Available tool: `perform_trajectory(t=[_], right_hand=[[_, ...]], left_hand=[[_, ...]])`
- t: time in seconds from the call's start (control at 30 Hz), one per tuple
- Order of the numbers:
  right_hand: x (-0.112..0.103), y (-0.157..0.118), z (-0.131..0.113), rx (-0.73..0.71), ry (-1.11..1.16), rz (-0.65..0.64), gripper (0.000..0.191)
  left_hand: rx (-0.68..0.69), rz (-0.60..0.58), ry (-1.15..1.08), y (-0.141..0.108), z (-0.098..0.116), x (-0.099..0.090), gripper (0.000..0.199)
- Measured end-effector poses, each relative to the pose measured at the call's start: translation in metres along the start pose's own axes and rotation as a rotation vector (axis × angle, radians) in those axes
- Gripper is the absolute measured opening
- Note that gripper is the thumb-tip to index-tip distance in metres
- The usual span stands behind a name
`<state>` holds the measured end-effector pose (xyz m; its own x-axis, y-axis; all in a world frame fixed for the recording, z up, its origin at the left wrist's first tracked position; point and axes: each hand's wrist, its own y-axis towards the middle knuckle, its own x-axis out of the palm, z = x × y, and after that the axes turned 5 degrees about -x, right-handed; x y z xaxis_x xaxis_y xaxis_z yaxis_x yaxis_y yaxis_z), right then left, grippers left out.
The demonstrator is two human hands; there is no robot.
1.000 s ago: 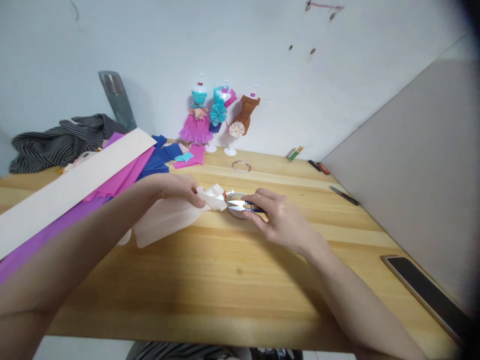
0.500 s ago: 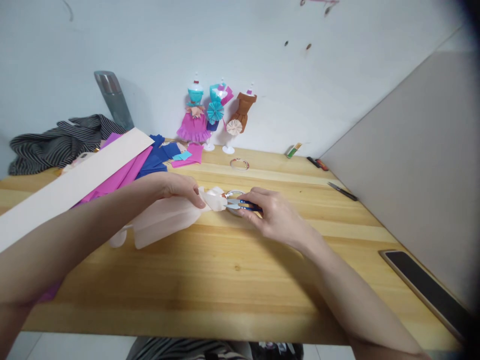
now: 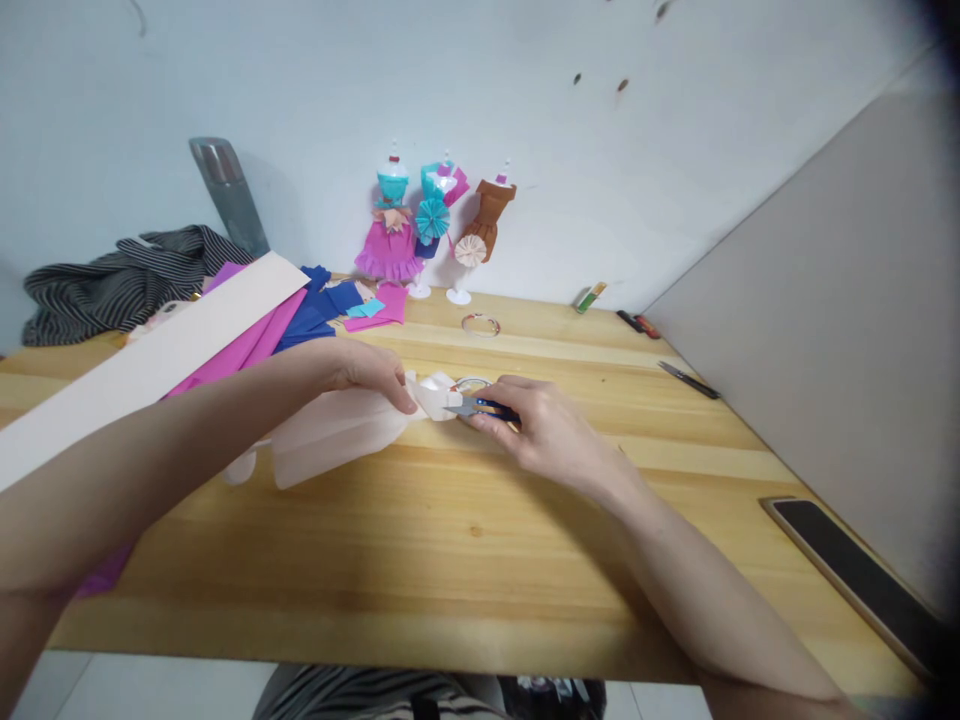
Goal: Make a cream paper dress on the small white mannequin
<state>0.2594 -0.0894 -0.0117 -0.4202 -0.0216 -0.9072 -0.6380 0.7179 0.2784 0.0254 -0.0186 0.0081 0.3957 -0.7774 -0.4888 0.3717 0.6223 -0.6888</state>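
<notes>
A small mannequin in a pale cream paper dress [image 3: 337, 432] lies on its side on the wooden table [image 3: 420, 580], its white round base [image 3: 241, 467] towards the left. My left hand [image 3: 379, 377] pinches the dress near its waist. In my right hand [image 3: 525, 415] are small blue-handled snips [image 3: 480, 405], their blades at the top of the dress and looking closed together. A ring-shaped object, partly hidden, lies behind the snips.
Three dressed mannequins [image 3: 390, 240] stand by the wall. Coloured paper [image 3: 322, 312], a long cream strip [image 3: 165, 350], striped cloth [image 3: 135, 280] and a bottle [image 3: 229, 195] are at left. A clear ring [image 3: 481, 325] lies behind; a craft knife [image 3: 688, 380] and phone [image 3: 847, 570] lie right.
The snips' blades have closed together at the top of the dress. Both hands and the dress have shifted only slightly.
</notes>
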Motion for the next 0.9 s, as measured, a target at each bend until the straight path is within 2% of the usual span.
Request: perform_trajectory(t=[0.23,0.43,0.7,0.9], right_hand=[[0.0010,0.0008,0.0005,-0.027,0.061,0.017,0.022],[0.0010,0.0023,-0.0002,-0.007,0.114,0.033,0.021],[0.0015,0.0027,0.0001,0.004,0.105,0.017,0.022],[0.0025,0.0033,0.0000,0.018,0.111,0.019,0.020]], left_hand=[[-0.014,-0.009,-0.022,0.0012,-0.0004,-0.0002,0.035],[0.002,-0.075,-0.058,0.0016,0.0010,0.0014,0.033],[0.003,-0.073,-0.047,0.0080,-0.0064,-0.0009,0.035],[-0.008,-0.046,-0.008,0.0071,-0.0028,-0.0006,0.035]])
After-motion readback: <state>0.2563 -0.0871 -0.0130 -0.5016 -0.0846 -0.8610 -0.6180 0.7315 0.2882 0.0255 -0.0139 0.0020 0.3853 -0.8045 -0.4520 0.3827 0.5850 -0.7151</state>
